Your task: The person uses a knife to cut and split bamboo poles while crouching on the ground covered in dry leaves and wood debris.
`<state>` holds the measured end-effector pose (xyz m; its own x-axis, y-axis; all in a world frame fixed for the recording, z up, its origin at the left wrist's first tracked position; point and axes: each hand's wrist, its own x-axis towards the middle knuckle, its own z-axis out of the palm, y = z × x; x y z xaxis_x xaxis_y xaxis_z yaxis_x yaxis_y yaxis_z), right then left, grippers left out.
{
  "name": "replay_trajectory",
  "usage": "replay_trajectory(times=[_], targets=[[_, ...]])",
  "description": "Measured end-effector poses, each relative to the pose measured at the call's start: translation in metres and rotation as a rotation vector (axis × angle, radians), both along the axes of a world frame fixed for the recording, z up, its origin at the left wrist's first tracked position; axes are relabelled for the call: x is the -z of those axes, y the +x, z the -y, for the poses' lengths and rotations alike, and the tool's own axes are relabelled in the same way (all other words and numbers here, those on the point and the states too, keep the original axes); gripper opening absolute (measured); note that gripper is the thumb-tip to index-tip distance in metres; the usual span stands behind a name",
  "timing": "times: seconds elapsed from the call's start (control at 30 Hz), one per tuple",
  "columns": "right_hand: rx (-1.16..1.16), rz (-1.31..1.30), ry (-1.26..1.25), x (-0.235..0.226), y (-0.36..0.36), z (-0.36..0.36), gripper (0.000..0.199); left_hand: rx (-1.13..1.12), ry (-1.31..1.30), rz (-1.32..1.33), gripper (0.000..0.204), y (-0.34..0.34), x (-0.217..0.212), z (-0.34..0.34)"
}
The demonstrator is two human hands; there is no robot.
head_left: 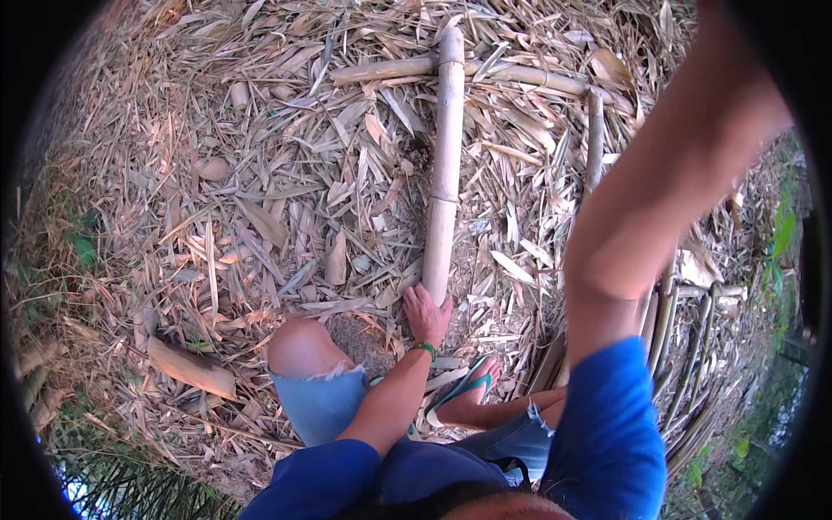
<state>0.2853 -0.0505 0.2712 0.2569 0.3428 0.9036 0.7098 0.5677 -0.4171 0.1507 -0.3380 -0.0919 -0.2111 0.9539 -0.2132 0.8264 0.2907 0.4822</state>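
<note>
A thick, pale bamboo pole (446, 156) runs away from me over the dry leaves. My left hand (427, 315), with a green band at the wrist, grips its near end, fingers on the left side and thumb toward the right. The pole's far end lies across another bamboo pole (381, 71) set crosswise on the ground. My right arm (659, 191) is raised high on the right and smeared by motion. The right hand itself is beyond the picture's edge, so anything in it is hidden.
Several thin bamboo poles (693, 347) lie at the right, by a thinner upright-running piece (594, 143). A short cut bamboo chunk (191, 368) rests at the left. My foot in a green-strapped flip-flop (468, 392) is just right of my left hand. Dry leaves cover the ground.
</note>
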Motion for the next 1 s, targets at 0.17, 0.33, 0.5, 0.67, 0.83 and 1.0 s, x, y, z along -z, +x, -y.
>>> replay_trajectory(times=[0.17, 0.33, 0.5, 0.67, 0.83, 1.0], targets=[[0.052, -0.100, -1.483, 0.283, 0.043, 0.003, 0.025, 0.081, 0.021, 0.044, 0.056, 0.018, -0.014, 0.001], [-0.335, -0.799, -1.458, 0.245, 0.021, -0.042, 0.027, 0.021, 0.030, 0.001, 0.060, 0.010, 0.003, -0.028], [-0.161, -0.621, -1.263, 0.146, 0.001, -0.005, 0.034, 0.014, 0.008, -0.009, 0.058, 0.005, -0.007, -0.003], [-0.050, -0.128, -0.214, -0.067, 0.024, -0.032, 0.028, 0.056, -0.014, 0.044, 0.059, 0.010, -0.004, -0.002], [0.035, 0.033, -0.182, 0.047, 0.010, -0.018, 0.026, 0.000, -0.003, -0.004, 0.058, -0.001, 0.000, 0.003], [-0.028, 0.212, -1.453, 0.262, 0.046, -0.027, 0.024, 0.080, -0.044, 0.128, 0.060, 0.008, -0.006, 0.001]])
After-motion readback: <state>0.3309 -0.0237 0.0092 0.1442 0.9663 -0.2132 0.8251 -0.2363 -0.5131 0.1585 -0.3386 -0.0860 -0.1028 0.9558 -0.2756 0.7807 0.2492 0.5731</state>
